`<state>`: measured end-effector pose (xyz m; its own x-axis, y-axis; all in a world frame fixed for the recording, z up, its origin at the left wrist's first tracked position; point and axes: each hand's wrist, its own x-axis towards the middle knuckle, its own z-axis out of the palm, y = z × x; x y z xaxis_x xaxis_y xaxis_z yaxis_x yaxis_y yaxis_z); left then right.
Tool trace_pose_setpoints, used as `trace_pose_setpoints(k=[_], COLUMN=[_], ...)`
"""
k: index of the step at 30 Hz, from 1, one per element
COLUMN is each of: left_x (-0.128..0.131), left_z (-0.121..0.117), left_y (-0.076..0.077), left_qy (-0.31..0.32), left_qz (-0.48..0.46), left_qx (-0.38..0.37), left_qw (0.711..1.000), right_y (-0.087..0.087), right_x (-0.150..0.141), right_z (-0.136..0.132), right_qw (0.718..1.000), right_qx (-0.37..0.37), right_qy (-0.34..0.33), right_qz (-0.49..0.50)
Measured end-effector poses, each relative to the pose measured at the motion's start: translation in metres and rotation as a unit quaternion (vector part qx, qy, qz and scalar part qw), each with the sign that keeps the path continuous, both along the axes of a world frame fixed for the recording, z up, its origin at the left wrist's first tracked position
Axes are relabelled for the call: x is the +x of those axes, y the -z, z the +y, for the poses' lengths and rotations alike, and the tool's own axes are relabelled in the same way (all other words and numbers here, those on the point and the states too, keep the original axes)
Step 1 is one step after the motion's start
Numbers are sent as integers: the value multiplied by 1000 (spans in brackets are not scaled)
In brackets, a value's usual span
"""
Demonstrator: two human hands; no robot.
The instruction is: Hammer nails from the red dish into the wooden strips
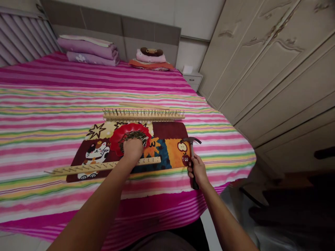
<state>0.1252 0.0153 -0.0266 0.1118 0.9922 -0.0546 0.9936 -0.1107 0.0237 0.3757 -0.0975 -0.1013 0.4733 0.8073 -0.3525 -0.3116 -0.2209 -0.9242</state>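
My left hand (133, 149) reaches into a scalloped red bowl (115, 137) filled with nails (136, 135); its fingertips are down among the nails and hidden. My right hand (198, 170) is wrapped round the dark handle of a claw hammer (192, 142), which lies at the mat's right edge with its head pointing away from me. Below the bowl, a narrow wooden strip (86, 168) with a row of nails along it lies across the patterned mat (171, 130), partly covered by my left forearm. Past the bowl, more wooden strips (143, 116) bristle with upright nails.
A striped sheet (220, 139) covers the bed under everything. Folded purple bedding (89, 50) and a pink stack (150, 55) sit by the headboard (104, 29). One plain wood strip (146, 105) lies behind the nailed ones. A wardrobe (274, 69) stands at the right.
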Motion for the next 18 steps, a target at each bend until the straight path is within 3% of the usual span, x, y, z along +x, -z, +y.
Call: trace_pose_setpoints(k=[5, 10, 15, 18], left_x=[8, 7, -7, -21], left_z=[7, 6, 10, 12], left_y=[-9, -10, -12, -17], left_qy=[7, 5, -25, -77], left_qz=[19, -6, -96, -210], left_qx=[-28, -28, -3, 30], left_qw=[999, 1000, 995, 974], right_y=[0, -1, -2, -1], right_x=[-1, -2, -2, -1], right_z=[1, 0, 0, 0], right_qw=[1000, 1000, 1000, 1000], right_qx=[1, 5, 10, 11], right_qy=[6, 5, 3, 4], right_qz=[1, 1, 6, 8])
